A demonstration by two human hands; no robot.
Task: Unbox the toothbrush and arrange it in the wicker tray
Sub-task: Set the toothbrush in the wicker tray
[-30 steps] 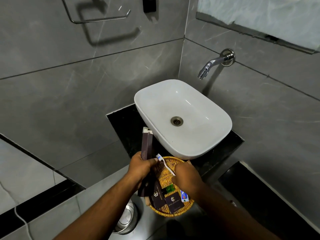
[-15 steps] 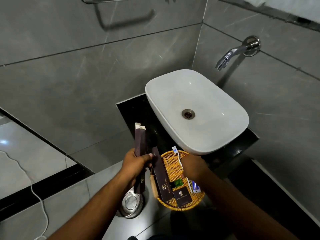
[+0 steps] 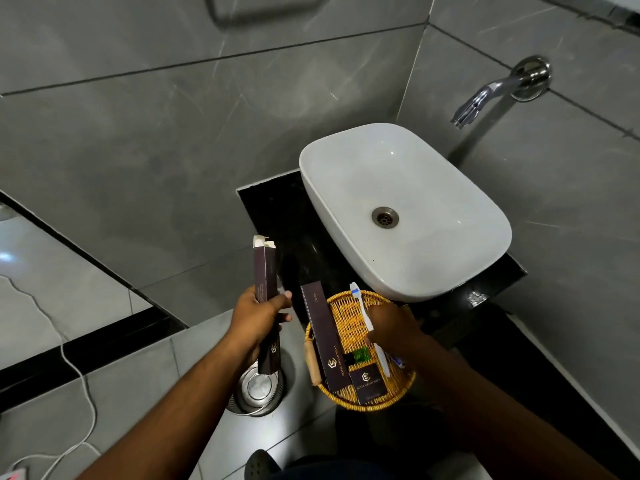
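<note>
Wicker tray (image 3: 401, 393), right hand (image 3: 394, 327) on toothbrush (image 3: 363, 308)

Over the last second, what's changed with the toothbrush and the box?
The right hand has laid the toothbrush down along the wicker tray, still touching it. The left hand pulled the opened box away leftward. The other packets in the tray stayed put.

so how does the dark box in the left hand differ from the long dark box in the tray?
The box in the left hand has its top flaps open; the comb box looks closed at the end that shows. The first is gripped by the left hand, off the tray; the second lies in the wicker tray, its top end past the rim. Both are long, slim, dark, with a gold logo.
</note>
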